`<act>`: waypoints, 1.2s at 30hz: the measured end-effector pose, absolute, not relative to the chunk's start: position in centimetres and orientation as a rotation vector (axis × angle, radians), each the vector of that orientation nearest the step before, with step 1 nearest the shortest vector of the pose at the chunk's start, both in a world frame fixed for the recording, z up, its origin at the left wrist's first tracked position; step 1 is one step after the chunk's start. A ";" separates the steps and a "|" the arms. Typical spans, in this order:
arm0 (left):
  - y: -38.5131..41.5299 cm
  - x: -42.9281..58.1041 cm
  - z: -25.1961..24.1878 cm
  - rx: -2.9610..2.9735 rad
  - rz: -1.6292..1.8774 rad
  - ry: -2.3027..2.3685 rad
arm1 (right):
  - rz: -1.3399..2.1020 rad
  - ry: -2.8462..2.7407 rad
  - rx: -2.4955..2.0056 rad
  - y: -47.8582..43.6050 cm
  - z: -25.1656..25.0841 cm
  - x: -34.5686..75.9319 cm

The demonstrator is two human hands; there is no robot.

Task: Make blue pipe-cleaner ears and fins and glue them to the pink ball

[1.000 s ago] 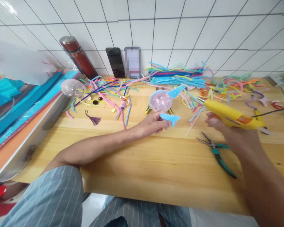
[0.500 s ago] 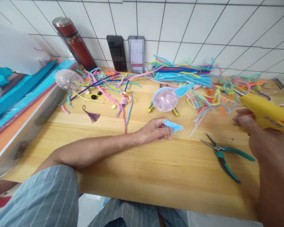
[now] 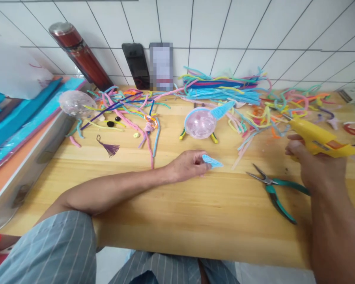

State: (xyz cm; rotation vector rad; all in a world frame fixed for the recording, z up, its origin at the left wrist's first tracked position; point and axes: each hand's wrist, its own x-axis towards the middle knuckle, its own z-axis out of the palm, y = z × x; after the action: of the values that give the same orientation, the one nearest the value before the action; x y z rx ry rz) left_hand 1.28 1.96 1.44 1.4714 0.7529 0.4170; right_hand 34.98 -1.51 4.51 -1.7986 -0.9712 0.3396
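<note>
Between the thumb and fingers of my left hand (image 3: 192, 165) is a small light-blue fuzzy triangular piece (image 3: 212, 161), its tip pointing right. My right hand (image 3: 310, 157) is wrapped round the handle of a yellow glue gun (image 3: 322, 138), whose nozzle points up and left. Beyond my left hand sits a clear pinkish plastic dome (image 3: 200, 124) with a blue fuzzy rim and a blue pointed piece (image 3: 224, 110) at its upper right. Yellow-and-green handles (image 3: 213, 137) stick out from beneath the dome.
Green-handled pliers (image 3: 271, 185) lie open near my right wrist. Pipe cleaners (image 3: 221, 92) are heaped along the wall. A red flask (image 3: 81, 55), two phones (image 3: 136, 65), another clear dome (image 3: 77, 104), a purple tassel (image 3: 109, 149) and a long box (image 3: 32, 169) are at the left.
The view has shifted slightly right. My right hand and the glue gun show more fully, with the gun moved a little left in the picture. The blue piece in my left hand has turned slightly.
</note>
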 end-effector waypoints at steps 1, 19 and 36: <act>2.0 1.2 1.6 1.514 0.398 0.778 | 0.347 -0.967 -1.803 -1.4 4.6 34.9; 7.7 -0.7 6.6 2.515 0.856 1.075 | 0.351 -1.087 -1.877 -1.7 3.9 35.2; 7.3 -1.1 1.6 2.496 0.867 0.918 | 0.267 -1.125 -1.819 -1.7 3.5 35.4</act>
State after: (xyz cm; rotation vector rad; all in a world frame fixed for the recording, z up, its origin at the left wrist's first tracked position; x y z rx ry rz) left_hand -1.10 7.28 1.55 2.4963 0.9179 0.8672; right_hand 35.43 -1.71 3.49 -1.8191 -1.1248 0.2673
